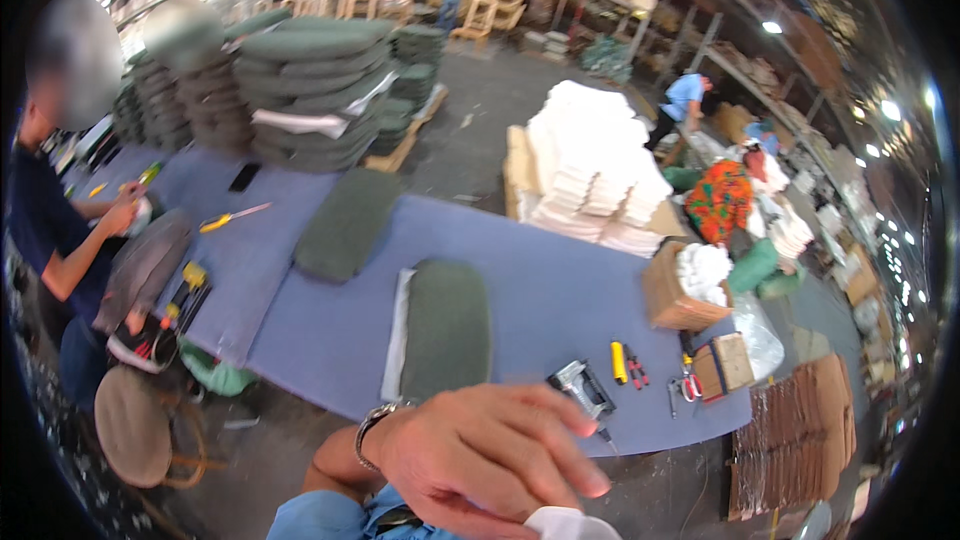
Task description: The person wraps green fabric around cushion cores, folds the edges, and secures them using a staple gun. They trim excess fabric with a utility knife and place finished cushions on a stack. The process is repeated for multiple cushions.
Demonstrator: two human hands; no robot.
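Note:
My left hand point(490, 450), with a metal-banded watch point(372, 434) at the wrist, reaches rightward across the bottom of the view. Its fingers are apart and loosely bent, slightly blurred, and hold nothing I can see. Below the fingers shows a piece of white cloth point(570, 524), perhaps a cuff; my right hand does not show. Just past my left hand, a dark green oval cushion point(447, 325) lies on the blue-covered table point(540, 260), white material along its left edge. Beside my fingertips rests a silver-and-black staple gun point(582, 389).
Right on the table are a yellow-handled tool point(618, 363), pliers point(635, 365), scissors point(690, 380) and a carton point(688, 288) of white stuffing. Another green cushion point(348, 225) lies farther back. White foam sheets point(595, 155) stand behind. A person point(60, 210) works at left; cushion stacks point(310, 90) rise nearby.

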